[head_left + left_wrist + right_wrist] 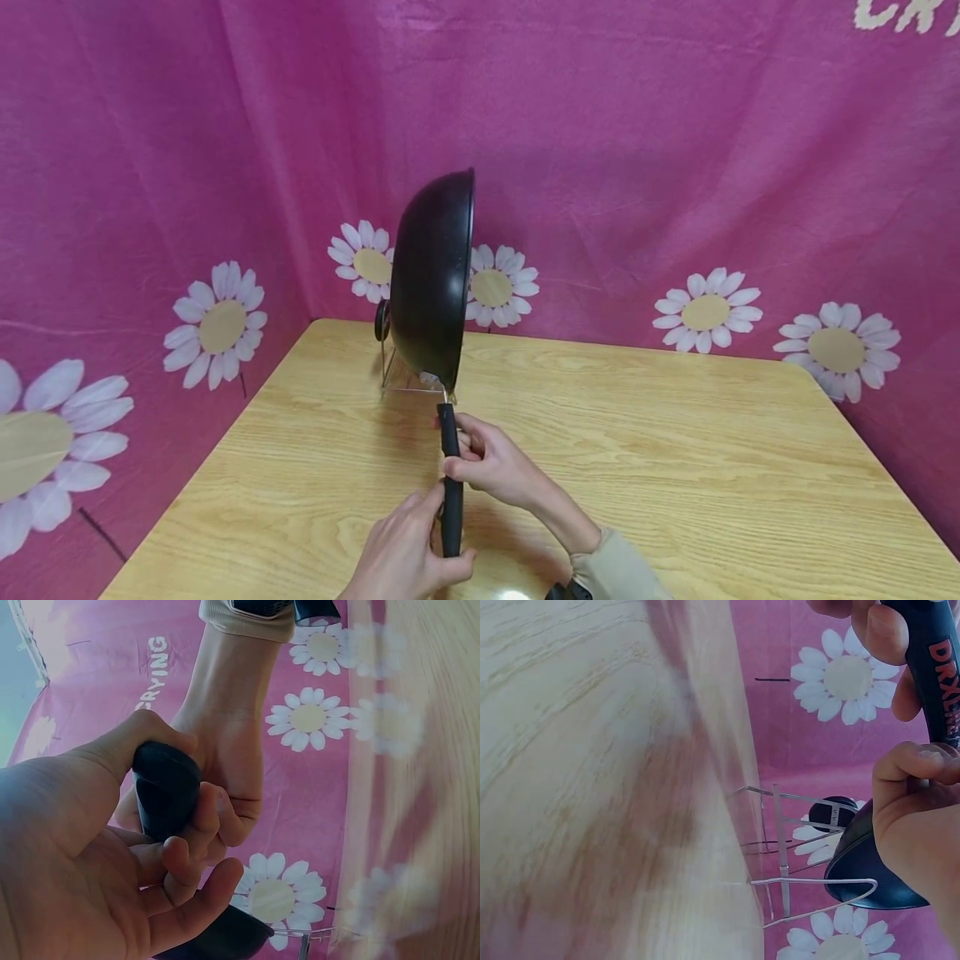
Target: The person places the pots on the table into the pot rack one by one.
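Note:
A black wok (431, 275) stands on edge, tilted up sideways with its rounded underside to the left and its rim to the right. Its long black handle (451, 508) points toward me. Near the handle's end my left hand (408, 542) grips it, thumb over the tip in the left wrist view. Closer to the pan, my right hand (498, 462) pinches the same handle between thumb and fingers. A wire rack (781, 859) stands at the wok's lower side; whether the wok rests in it, I cannot tell.
A round black knob-like piece (382, 320) shows at the rack's left, behind the wok. All this is on a light wooden table (675, 467). A pink cloth with daisies (600, 150) hangs along the table's back and sides.

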Motion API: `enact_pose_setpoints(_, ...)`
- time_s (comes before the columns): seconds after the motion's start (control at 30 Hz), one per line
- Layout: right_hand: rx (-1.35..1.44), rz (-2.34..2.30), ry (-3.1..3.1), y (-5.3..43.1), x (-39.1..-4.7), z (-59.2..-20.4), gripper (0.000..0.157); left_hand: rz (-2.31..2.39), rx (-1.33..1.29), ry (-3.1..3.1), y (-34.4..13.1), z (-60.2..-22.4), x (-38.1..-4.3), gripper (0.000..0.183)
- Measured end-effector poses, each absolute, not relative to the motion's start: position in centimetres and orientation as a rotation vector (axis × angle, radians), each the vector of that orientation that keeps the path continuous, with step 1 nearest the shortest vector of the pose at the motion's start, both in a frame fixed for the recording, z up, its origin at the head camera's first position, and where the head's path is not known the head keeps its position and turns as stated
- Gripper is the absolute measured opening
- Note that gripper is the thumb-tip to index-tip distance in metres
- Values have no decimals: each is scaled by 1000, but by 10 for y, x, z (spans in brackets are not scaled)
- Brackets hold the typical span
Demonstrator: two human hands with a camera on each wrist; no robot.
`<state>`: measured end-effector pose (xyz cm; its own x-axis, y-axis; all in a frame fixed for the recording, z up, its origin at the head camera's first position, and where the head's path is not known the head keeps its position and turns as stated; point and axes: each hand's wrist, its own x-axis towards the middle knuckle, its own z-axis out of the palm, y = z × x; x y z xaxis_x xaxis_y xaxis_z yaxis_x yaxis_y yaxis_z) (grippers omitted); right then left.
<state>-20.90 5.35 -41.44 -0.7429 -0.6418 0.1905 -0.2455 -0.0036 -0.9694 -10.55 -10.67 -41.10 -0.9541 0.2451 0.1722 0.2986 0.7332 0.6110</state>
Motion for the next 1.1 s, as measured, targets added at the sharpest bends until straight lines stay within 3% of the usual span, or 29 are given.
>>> enact_pose_setpoints(0.7, -760, -1805, 1919, 52, -210, -426, 47, -1191, -398, -2961, -111, -412, -111, 37)
enact_pose_setpoints(1.1, -706, -1807, 1930, 50, -211, -428, 47, -1360, -345, -3006, -116, -412, -116, 49)
